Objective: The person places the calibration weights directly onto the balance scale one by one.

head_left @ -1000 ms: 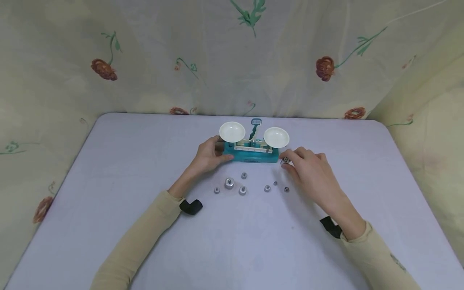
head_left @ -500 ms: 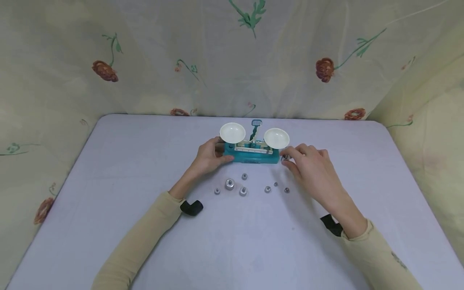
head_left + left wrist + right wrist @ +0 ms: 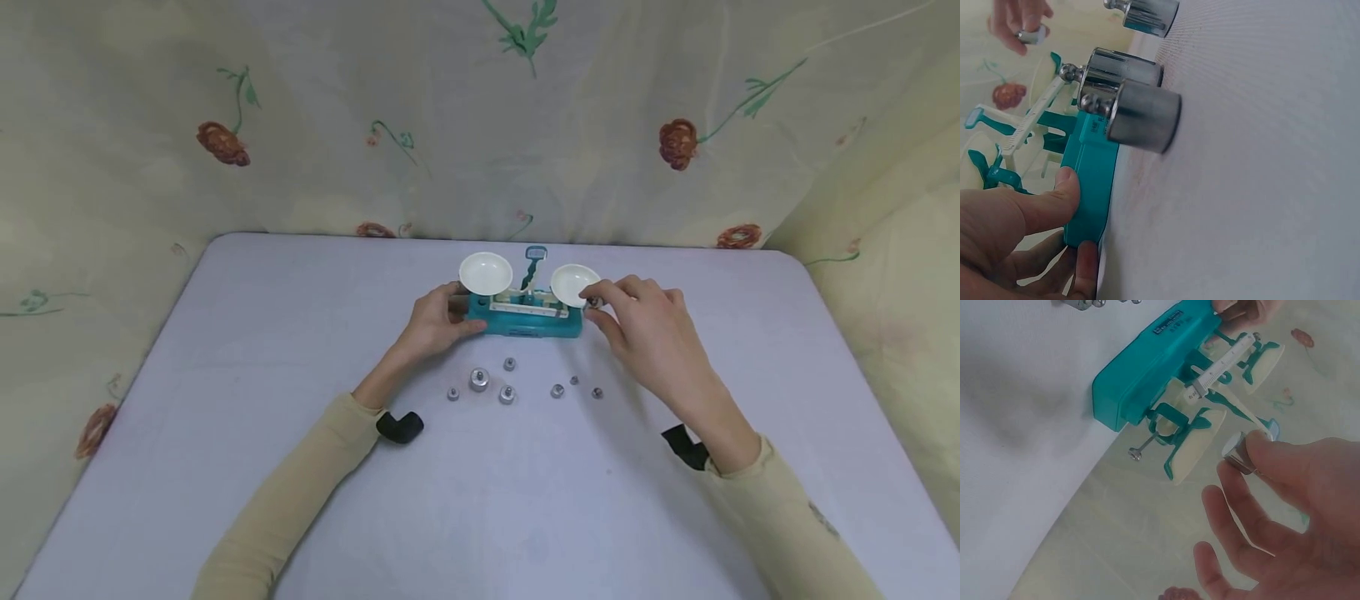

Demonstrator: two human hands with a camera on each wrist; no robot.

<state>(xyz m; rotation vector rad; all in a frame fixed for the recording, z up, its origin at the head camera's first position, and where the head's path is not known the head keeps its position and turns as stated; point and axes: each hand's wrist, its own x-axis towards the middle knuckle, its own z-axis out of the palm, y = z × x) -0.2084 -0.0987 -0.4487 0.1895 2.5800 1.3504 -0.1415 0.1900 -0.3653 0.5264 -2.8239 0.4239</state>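
A teal balance scale with two white pans stands toward the back of the table. My left hand grips the left end of its base, thumb on the front face and fingers around the end. Between thumb and index finger, my right hand pinches a small silver weight. In the head view this weight overlaps the near edge of the right pan; the right wrist view shows it held above that pan. The left pan holds nothing. The other right-hand fingers are spread and loosely bent.
Several knobbed metal weights stand on the table in front of the scale, among them a large one, a medium one and a tiny one. A flowered cloth hangs behind the white table.
My right hand has risen with the weight, from beside the scale's right end up to the right pan. My left hand keeps its grip on the base.
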